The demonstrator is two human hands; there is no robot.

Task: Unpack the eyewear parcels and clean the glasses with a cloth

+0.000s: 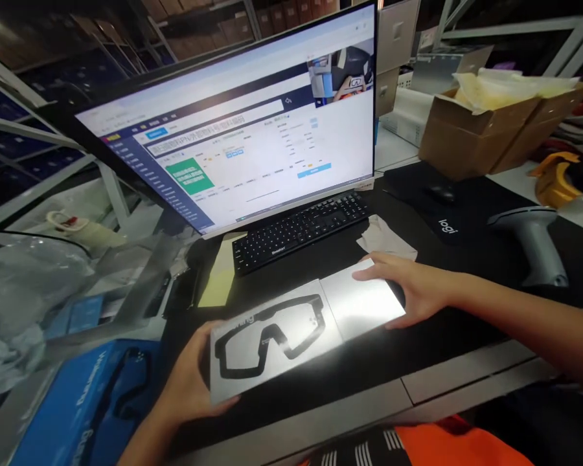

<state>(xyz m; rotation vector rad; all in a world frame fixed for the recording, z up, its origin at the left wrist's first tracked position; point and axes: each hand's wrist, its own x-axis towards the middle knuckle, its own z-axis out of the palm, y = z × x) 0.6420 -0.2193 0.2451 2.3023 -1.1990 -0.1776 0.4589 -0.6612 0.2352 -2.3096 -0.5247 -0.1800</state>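
Note:
A pale silver-white box spans the space between my hands, above the black desk mat. Its left part is a sleeve [291,323] printed with a dark goggles outline, and its right part is a plain, glossy section [362,301] that meets the sleeve at a visible edge. My left hand [192,372] grips the sleeve's left end, with fingers along the top and thumb at the lower edge. Around the plain section's right end, my right hand [411,285] is closed, fingers on the top face and thumb below. What the box holds is hidden.
Behind the box are a black keyboard [301,230] and a lit monitor [252,142]. Yellow paper [217,275] and crumpled white paper [387,239] lie nearby. To the right are a scanner [534,243], mouse [441,192] and cardboard box [466,136]. A blue box [85,401] sits lower left.

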